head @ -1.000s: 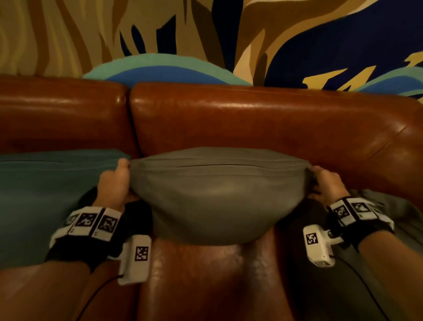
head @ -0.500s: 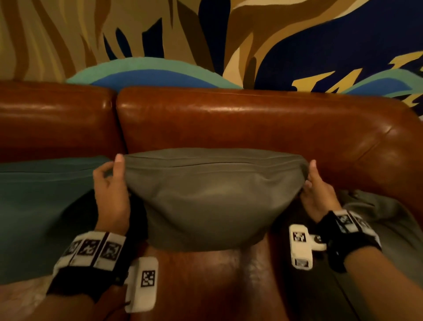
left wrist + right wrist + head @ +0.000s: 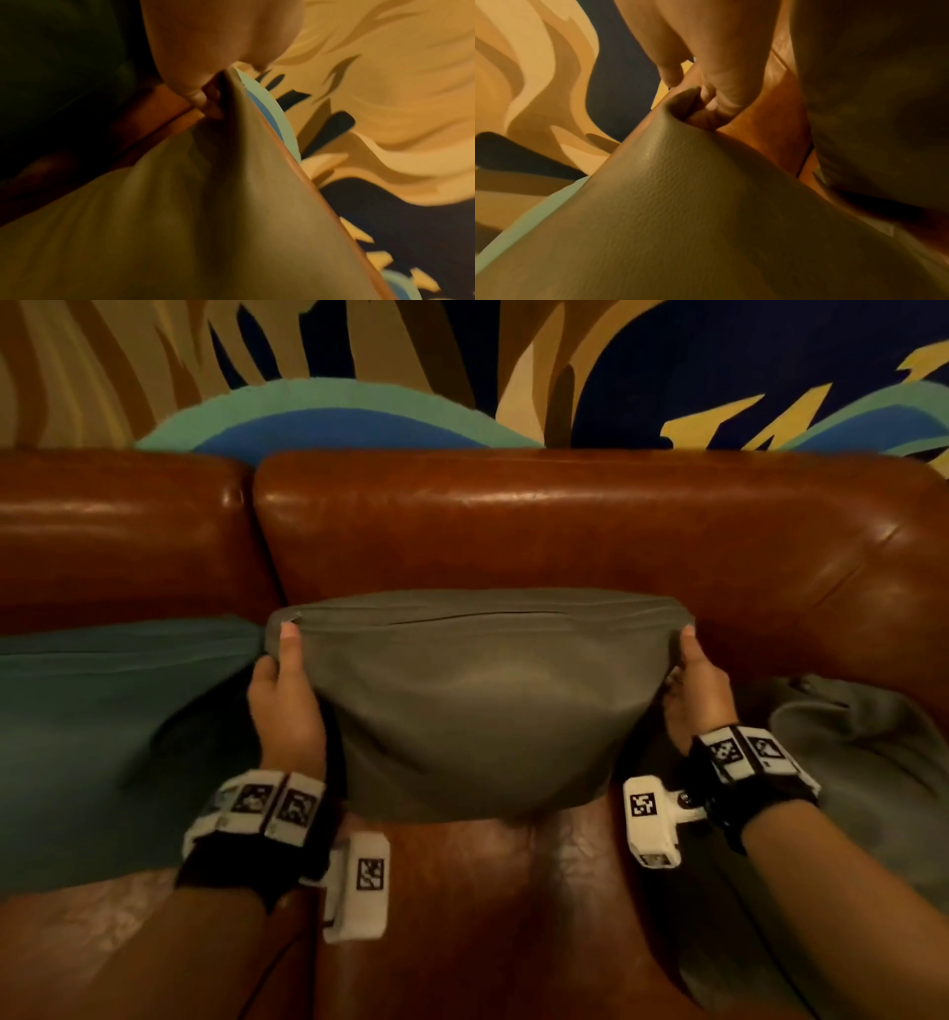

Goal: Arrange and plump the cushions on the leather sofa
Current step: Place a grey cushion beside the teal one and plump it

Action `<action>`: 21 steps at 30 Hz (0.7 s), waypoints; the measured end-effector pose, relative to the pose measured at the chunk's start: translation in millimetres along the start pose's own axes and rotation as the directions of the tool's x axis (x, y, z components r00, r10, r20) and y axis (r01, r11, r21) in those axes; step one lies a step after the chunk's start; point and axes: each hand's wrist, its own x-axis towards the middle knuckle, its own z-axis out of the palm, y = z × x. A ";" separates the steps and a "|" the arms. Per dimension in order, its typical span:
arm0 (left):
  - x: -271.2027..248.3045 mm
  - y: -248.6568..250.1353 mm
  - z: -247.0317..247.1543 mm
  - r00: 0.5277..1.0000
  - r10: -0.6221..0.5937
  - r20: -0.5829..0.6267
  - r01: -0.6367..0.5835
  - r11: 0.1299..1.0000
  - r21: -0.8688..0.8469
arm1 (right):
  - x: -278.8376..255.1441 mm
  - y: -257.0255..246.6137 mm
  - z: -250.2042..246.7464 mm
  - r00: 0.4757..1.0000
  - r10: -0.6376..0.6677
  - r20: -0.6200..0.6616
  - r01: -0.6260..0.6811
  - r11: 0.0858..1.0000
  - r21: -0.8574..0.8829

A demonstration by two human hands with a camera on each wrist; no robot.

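Left hand (image 3: 287, 706) pinches grey cushion (image 3: 477, 706) top-left corner; right hand (image 3: 696, 695) pinches top-right corner. Cushion upright against sofa (image 3: 565, 536) backrest, teal cushion (image 3: 102, 726) touching left edge, bare seat in front.

Looking like a lounge or living-room seating area, maybe a styled public lounge, can't tell which. Brown leather sofa (image 3: 565, 531) is sitting against a wall mural (image 3: 667, 367) painted in tan, navy, teal and yellow swirls. Loose cushions are lying along the seat: grey cushion (image 3: 477, 701) centre, teal cushion (image 3: 102, 711) at left, another grey one (image 3: 862, 752) at right. Warm dim lighting is showing throughout.
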 end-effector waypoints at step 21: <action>-10.6 -26.2 -16.2 0.995 0.065 0.072 -0.081 0.968 0.240 | -17.9 22.5 2.6 0.985 -0.143 0.091 0.164 0.942 -0.293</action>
